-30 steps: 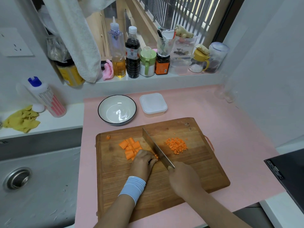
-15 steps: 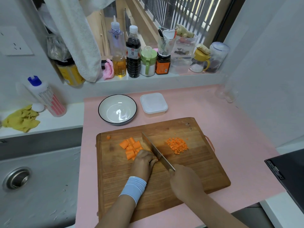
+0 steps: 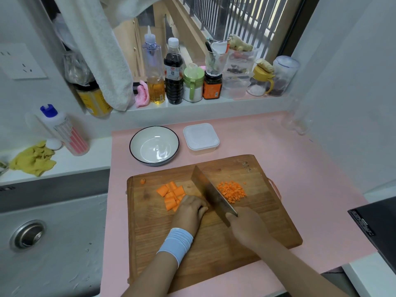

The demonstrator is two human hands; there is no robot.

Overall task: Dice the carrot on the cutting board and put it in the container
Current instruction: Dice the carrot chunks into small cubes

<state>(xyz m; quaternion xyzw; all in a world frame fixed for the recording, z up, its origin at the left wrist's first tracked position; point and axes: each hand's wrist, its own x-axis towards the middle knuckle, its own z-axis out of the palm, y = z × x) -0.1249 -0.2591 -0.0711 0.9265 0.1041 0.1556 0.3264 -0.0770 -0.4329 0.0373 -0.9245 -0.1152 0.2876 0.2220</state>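
On the left part of the wooden cutting board (image 3: 214, 249), a heap of fat carrot chunks (image 3: 171, 194), pointing all different ways. On the right part, a small pile of tiny carrot cubes (image 3: 232, 191). One little carrot bit (image 3: 143, 181) alone near the far left corner. Between heap and pile, a big knife (image 3: 211, 194), up on its edge, long side running from near right to far left, tip toward the bowl. Cannot tell if the edge is touching the board.

Left hand (image 3: 189, 213) with fingers curled under, pressing down on the near chunks, right beside the flat of the blade; the piece under the fingers hidden. A light blue wristband (image 3: 175, 243) on that wrist. Right hand (image 3: 246, 229) wrapped tight round the knife handle, handle hidden inside.

Behind the board, a white bowl (image 3: 150, 136) with a dark rim. Just beside it, a square container (image 3: 201, 138) with its lid on.

Under the board, a pink mat (image 3: 300, 168). To the left, a grey sink (image 3: 53, 264) with a round drain (image 3: 27, 235). On its ledge, a yellow cloth (image 3: 32, 159) and a soap bottle (image 3: 64, 131). Along the window sill (image 3: 214, 101), a row of bottles and jars, with a dark sauce bottle (image 3: 173, 78) among them. Above, a white towel (image 3: 96, 50) hanging down. White wall (image 3: 353, 82) on the right, window bars (image 3: 235, 18) at the back.
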